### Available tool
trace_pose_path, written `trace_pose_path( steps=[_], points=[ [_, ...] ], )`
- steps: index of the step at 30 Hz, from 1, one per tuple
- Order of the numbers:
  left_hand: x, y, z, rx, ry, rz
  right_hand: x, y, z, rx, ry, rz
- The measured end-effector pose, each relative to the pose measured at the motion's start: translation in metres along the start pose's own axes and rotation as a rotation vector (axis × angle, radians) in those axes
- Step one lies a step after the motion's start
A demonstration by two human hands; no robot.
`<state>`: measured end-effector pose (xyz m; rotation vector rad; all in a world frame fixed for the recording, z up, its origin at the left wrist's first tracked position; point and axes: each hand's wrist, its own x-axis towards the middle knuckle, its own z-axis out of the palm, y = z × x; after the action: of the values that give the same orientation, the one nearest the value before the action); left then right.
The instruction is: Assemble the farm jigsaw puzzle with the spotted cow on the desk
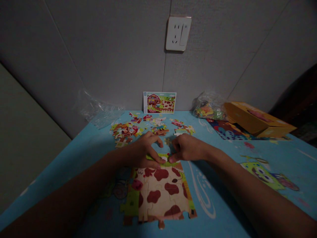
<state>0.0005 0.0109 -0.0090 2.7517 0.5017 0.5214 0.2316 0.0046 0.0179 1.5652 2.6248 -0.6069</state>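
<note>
A partly joined jigsaw puzzle of a brown-and-white cow lies flat on the blue tablecloth. My left hand reaches over its far edge; thumb and forefinger close together on a green puzzle piece with a white figure, while another finger arches above. Across from it, my right hand has curled fingers and presses its thumb onto the same top strip. Whether either hand lifts a piece cannot be seen. Beyond the hands lie loose puzzle pieces in several clusters.
A farm picture card leans against the wall. Clear plastic packaging sits at the back left. At the back right are a bag of pieces and a yellow box on a colourful sheet. A socket is on the wall.
</note>
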Motion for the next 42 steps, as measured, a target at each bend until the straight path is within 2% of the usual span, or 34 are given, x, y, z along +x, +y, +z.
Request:
trace_pose_path(
  steps=[11, 16, 20, 25, 32, 42],
  points=[
    [-0.002, -0.001, -0.003, -0.040, 0.046, -0.007, 0.000, 0.000, 0.000, 0.065, -0.029, -0.016],
    [-0.002, 0.001, -0.005, -0.037, 0.036, -0.027, -0.001, 0.004, 0.001, 0.114, -0.025, -0.067],
    [-0.003, 0.002, -0.010, 0.005, 0.023, -0.091, -0.005, 0.011, -0.005, 0.206, -0.084, -0.161],
    [-0.007, 0.000, -0.016, 0.033, -0.001, -0.124, -0.009, 0.016, -0.010, 0.242, -0.145, -0.165],
    [-0.009, -0.007, -0.015, 0.053, 0.000, -0.131, -0.008, 0.017, -0.008, 0.318, -0.221, -0.197],
    [-0.009, -0.010, -0.013, 0.053, 0.027, -0.102, -0.007, 0.017, -0.008, 0.281, -0.199, -0.187]
  ],
)
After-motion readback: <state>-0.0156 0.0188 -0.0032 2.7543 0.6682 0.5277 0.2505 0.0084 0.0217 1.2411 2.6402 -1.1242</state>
